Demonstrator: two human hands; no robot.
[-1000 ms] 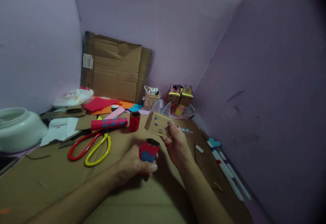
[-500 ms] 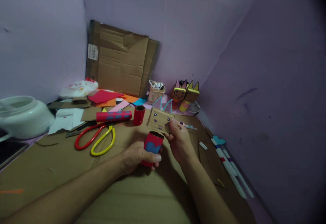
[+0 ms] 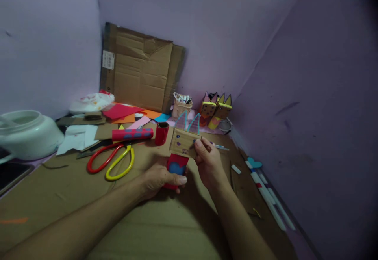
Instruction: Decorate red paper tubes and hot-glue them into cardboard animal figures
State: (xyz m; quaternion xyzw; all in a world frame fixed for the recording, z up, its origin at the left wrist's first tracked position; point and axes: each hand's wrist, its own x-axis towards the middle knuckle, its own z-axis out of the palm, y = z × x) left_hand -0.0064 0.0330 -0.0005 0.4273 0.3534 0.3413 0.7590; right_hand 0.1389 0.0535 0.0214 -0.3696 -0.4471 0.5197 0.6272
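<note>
My left hand (image 3: 161,179) is wrapped round a red paper tube (image 3: 177,166) with a blue heart shape on its front. Between the thumb and fingers of my right hand (image 3: 209,159) is a cardboard animal face (image 3: 183,142), with drawn eyes and nose and two pointed blue-edged ears. The face's lower edge overlaps the tube's top in view; whether they touch I cannot tell. A shorter red tube (image 3: 161,134) stands behind, and a red tube with blue patches (image 3: 132,134) lies to its left.
Scissors (image 3: 118,161) with red and yellow handles lie left of my hands. Two finished-looking cardboard animal figures (image 3: 217,111) stand at the back beside a pen holder (image 3: 181,106). Markers (image 3: 268,197) lie at right, a white pot (image 3: 29,136) at left. Cardboard sheets (image 3: 141,69) lean on the wall.
The cardboard face has come down slightly and now covers the top opening of the red tube in my left hand. The left hand has barely moved.
</note>
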